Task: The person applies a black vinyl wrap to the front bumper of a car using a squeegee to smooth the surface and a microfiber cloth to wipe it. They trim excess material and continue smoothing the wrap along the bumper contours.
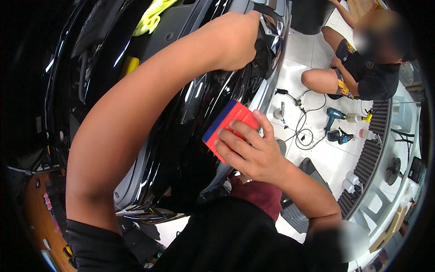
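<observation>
My right hand (257, 152) holds a red squeegee (242, 119) with a dark blue felt edge. The fingers lie across its top, and the blade is over the glossy black panel of a car (181, 156). Stretched across the car, my left arm ends in my left hand (236, 41), its fingers curled in beside the chrome and clear lamp area (271, 28). Its fingertips are turned away, so whatever they pinch is hidden. Dark, shiny, wrinkled material (260, 56) shows just below that hand.
A yellow-green cloth (152, 17) and a yellow object (130, 66) rest on the car. To the right, another person (369, 72) sits low near a black bin (310, 16). On the tiled floor are a teal power drill (334, 117), a looped cable (301, 129) and white bottles (351, 179).
</observation>
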